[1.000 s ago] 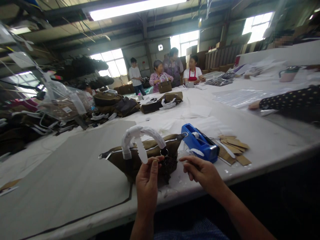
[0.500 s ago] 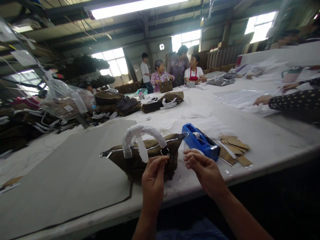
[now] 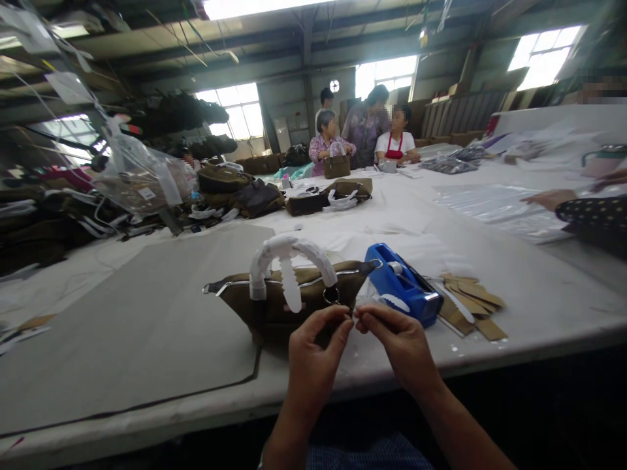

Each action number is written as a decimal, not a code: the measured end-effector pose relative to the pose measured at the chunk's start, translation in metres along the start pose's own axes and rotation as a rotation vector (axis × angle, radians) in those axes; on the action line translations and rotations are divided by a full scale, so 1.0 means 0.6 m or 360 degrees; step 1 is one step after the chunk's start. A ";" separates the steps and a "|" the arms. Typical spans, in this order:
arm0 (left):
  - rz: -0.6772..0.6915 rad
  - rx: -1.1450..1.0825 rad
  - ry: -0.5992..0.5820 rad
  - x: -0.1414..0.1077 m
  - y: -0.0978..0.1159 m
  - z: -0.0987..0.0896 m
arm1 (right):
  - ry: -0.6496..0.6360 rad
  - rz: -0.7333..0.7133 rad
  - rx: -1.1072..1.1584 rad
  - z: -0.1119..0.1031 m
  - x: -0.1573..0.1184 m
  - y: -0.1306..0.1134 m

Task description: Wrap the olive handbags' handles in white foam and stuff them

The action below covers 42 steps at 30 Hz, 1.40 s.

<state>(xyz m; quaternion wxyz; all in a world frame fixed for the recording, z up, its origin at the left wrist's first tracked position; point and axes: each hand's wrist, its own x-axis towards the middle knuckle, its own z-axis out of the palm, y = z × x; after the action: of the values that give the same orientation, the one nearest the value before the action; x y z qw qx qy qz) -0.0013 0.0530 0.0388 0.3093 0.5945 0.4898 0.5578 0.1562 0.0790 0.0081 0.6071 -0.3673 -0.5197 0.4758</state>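
An olive-brown handbag [image 3: 264, 313] stands upright on the white table, its zip running along the top. White wrapping covers its arched handle [image 3: 294, 245], and a white toothed strip hangs down from it. In front of the bag's right end, my left hand [image 3: 316, 346] pinches something small and dark below the metal ring [image 3: 331, 296]. My right hand [image 3: 399, 339] is also pinched, its fingertips almost meeting the left ones. What lies between the fingertips is too small to make out. A blue tape dispenser [image 3: 401, 281] sits just behind my right hand.
Brown card pieces [image 3: 473, 300] lie right of the dispenser. A grey sheet [image 3: 147, 333] covers the table's left part. More bags [image 3: 328, 196] and a bag pile [image 3: 235, 189] lie farther back. A co-worker's hand [image 3: 553, 198] touches clear plastic sheets [image 3: 499, 205] at right. Several people sit or stand beyond.
My right hand has come in from the right until its fingertips nearly touch my left hand's. The view has shifted slightly, and the co-worker's hand at right has moved.
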 end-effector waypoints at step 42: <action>-0.0066 -0.0041 0.0174 -0.012 -0.008 0.002 | 0.0008 -0.0635 -0.0699 0.028 -0.017 -0.017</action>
<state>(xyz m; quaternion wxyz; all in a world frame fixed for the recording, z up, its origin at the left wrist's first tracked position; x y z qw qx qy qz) -0.0006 0.0481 0.0315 0.3010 0.5489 0.5109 0.5892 0.1416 0.0657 0.0183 0.5961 -0.3816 -0.6706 0.2223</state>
